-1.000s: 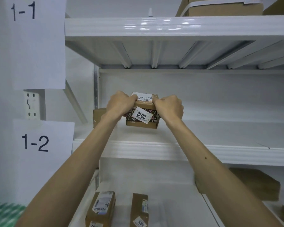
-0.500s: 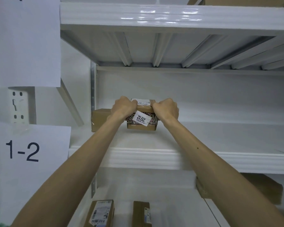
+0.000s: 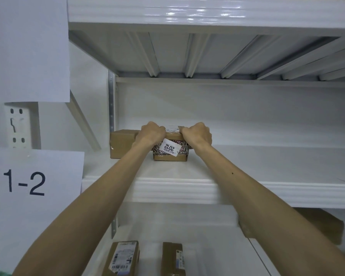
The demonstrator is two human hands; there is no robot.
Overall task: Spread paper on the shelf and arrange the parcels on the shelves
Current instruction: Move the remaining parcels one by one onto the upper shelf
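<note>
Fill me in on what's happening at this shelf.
A person grips a small parcel labelled 2012 with both hands, the left hand and the right hand at its top corners. The parcel appears to sit on the middle shelf, beside a plain brown box at the shelf's left end. Two more packages lie on the shelf below.
</note>
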